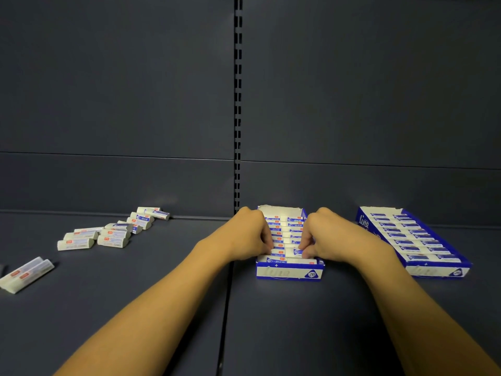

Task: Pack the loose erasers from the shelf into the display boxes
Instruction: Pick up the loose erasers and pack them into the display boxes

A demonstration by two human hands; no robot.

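Both hands are down in the middle display box [289, 272] on the dark shelf [162, 294]. The left hand [245, 233] and right hand [329, 236] come in from either side with fingers curled, pinching the ends of an eraser [287, 251] in the near rows of that box. The box looks mostly packed, white erasers in blue sleeves lined up front to back, with a gap at the far end.

Off to the right sits a second box [412, 240], angled a bit and full, nothing touching it. The leftover loose erasers [108, 232] are scattered well to the left near the back wall, some stacked on each other. Two more [27, 274] lie together further left, near the edge of view. The slotted upright [238, 104] runs up the back panel right behind the left hand.
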